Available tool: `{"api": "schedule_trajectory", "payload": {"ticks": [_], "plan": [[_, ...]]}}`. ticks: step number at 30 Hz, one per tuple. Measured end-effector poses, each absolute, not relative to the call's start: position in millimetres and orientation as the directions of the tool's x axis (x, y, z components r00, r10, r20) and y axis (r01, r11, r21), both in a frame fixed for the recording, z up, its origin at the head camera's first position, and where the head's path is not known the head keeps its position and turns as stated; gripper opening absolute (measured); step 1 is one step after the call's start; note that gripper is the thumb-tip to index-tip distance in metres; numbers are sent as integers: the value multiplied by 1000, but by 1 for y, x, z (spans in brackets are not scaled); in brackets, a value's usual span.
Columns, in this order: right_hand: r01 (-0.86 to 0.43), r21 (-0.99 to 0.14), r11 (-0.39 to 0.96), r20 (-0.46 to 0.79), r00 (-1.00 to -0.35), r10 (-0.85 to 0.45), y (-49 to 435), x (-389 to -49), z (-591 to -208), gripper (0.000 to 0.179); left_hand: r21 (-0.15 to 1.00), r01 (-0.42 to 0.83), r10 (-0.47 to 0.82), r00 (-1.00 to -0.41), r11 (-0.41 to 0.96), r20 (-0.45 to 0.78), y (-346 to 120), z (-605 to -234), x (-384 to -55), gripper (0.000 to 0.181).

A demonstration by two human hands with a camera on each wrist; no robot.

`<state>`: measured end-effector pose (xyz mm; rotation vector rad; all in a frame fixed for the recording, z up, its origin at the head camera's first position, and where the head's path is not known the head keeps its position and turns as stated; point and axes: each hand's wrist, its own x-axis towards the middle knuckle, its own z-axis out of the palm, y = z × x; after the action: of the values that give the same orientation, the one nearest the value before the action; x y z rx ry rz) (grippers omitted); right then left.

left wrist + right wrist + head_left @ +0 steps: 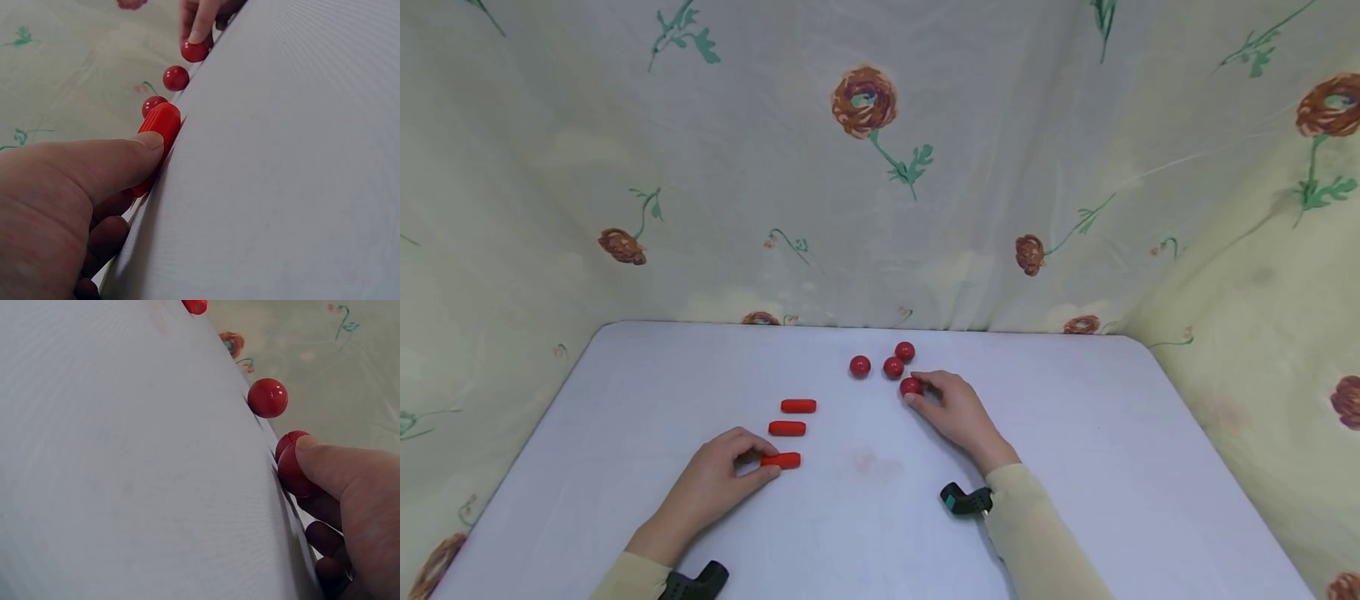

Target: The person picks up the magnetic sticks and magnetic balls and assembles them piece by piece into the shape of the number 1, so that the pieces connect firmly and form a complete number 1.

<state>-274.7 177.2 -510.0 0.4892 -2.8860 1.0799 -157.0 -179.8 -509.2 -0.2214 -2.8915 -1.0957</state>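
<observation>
Left hand [715, 475]: thumb and fingers nearly closed, pinching one end of a red ribbed cylinder [784, 460], material not determinable; held left of the tabletop's middle, long side roughly parallel to the far edge. Whether it rests on the surface or just above cannot be told.

Right hand [958, 412]: thumb and fingertip nearly closed, pinching a glossy red ball [911, 387], right of the tabletop's middle, toward the far edge. Contact with the surface unclear.

Second red cylinder [787, 428]: lying just beyond the held one, toward the far edge.

Third red cylinder [798, 406]: lying beyond the second, set slightly toward the right edge; the two apart.

Second red ball [893, 367]: just beyond the held ball, toward the far left corner; whether they touch cannot be told.

Third red ball [905, 351]: close behind the second, nearest the far edge.

Fourth red ball [860, 367]: apart, on the left-edge side of the other balls.

Tabletop [1112, 433]: white, far corners rounded.

Wrists: black device at the left [694, 582], another at the right [966, 499]; cream sleeves [1037, 533].

Surround: pale cloth [962, 167], brown-orange flowers, green stems.
</observation>
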Motion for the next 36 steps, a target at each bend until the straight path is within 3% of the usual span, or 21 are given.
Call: {"api": "schedule_trajectory", "payload": {"ticks": [24, 31, 36], "plan": [[-333, -654, 679, 150, -937, -316, 180, -270, -518, 44, 637, 138, 113, -990, 758, 80, -177, -510, -156, 27], [-332, -643, 690, 139, -937, -321, 180, -269, -520, 43, 598, 176, 128, -984, 782, 122, -173, -511, -155, 28], [-340, -649, 681, 140, -933, -332, 180, -270, -519, 43, 637, 192, 103, -979, 746, 175, -167, -510, -153, 28]]}}
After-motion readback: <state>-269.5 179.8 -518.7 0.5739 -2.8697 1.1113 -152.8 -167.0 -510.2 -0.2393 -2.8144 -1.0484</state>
